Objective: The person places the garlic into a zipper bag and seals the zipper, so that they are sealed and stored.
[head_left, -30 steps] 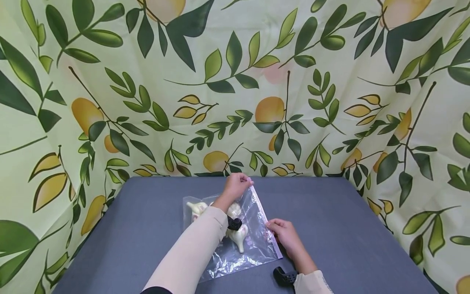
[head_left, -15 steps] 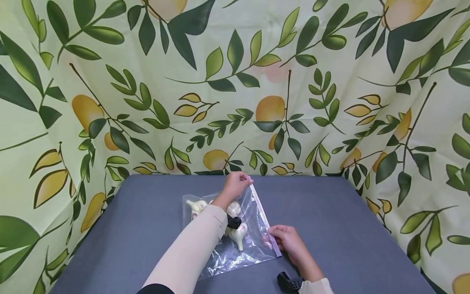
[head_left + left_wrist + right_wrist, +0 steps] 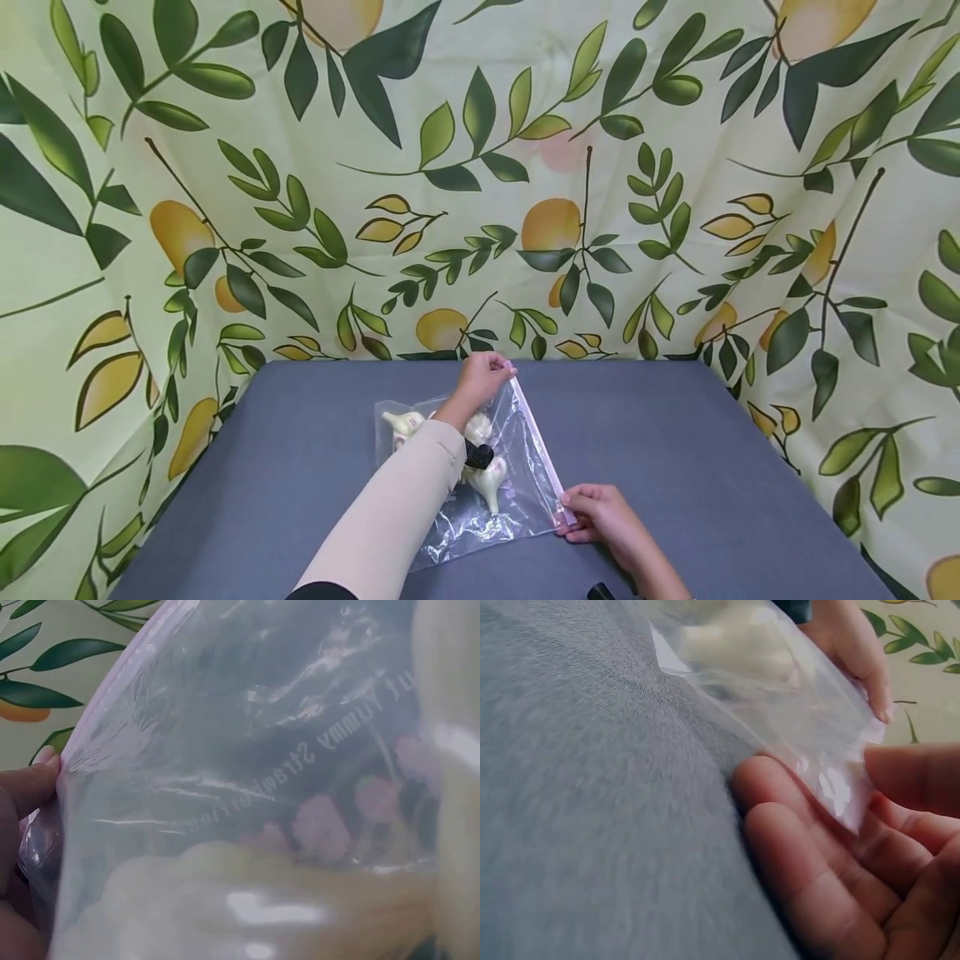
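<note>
A clear zip bag (image 3: 517, 492) with a pinkish seal strip lies on the table, its strip slanting down to the right. Inside are several garlic bulbs (image 3: 487, 482), partly hidden by the left forearm. My left hand (image 3: 477, 385) pinches the far end of the strip. At the near end, my right hand (image 3: 606, 518) pinches the strip's corner between thumb and fingers. Mirrored lettering and pink strawberry prints (image 3: 322, 825) show through the bag in the left wrist view. In the right wrist view, the bag's corner (image 3: 836, 791) sits between the thumb and curled fingers.
The table (image 3: 315, 433) has a dark grey cloth top. Behind and beside it hangs a pale curtain (image 3: 480, 200) printed with leaves and fruit. A black wrist camera (image 3: 478, 454) on the left wrist sits over the bag.
My right hand has slid along the seal strip toward me, from partway along it to the near corner. The left hand stays at the far end.
</note>
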Demonstrator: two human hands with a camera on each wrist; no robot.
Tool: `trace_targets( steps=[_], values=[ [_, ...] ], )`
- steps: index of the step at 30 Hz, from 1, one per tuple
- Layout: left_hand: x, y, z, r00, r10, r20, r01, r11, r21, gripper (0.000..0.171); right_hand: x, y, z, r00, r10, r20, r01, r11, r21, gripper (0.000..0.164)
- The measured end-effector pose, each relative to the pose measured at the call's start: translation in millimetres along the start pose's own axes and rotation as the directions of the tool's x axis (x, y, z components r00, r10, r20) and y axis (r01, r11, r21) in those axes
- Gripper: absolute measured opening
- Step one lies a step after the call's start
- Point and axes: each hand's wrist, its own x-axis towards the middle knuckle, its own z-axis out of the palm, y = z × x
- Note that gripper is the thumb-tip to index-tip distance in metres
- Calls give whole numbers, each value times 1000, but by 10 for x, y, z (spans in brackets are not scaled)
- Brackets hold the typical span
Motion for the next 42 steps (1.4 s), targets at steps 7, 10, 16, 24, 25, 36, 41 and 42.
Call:
trace_targets(
  steps=[7, 10, 16, 24, 25, 36, 41, 42],
  values=[
    [20, -18, -52, 1000, 11, 4, -11, 999, 48, 13, -34, 8, 7, 999, 20, 45, -16, 997, -73, 19],
    [36, -33, -100, 1000, 18, 11, -19, 997, 78, 15, 36, 14, 43, 999, 11, 33, -7, 993, -114, 20],
    [45, -44, -230, 994, -12, 107, -3, 991, 135, 26, 127, 19, 71, 999, 26, 28, -21, 985, -169, 32],
    [-114, -66, -589, 999, 1, 51, -1, 1000, 1, 28, 184, -5, 13, 998, 35, 44, -27, 985, -173, 30],
    [-159, -78, -645, 999, 2, 36, -2, 1000, -9, 28, 186, -11, 0, 998, 36, 45, -27, 984, -174, 30],
    [-1121, -567, -1402, 972, -71, -225, 74, 997, 4, 31, 194, -61, -109, 993, 77, 89, -61, 983, -174, 32],
    [-1594, -810, -1556, 945, -325, -43, 322, 945, -66, 49, 219, -72, -160, 989, 93, 113, -71, 980, -188, 30],
    [-1661, -837, -1562, 932, -363, 18, 363, 927, -93, 53, 223, -72, -170, 989, 94, 117, -71, 979, -192, 29]
  ],
)
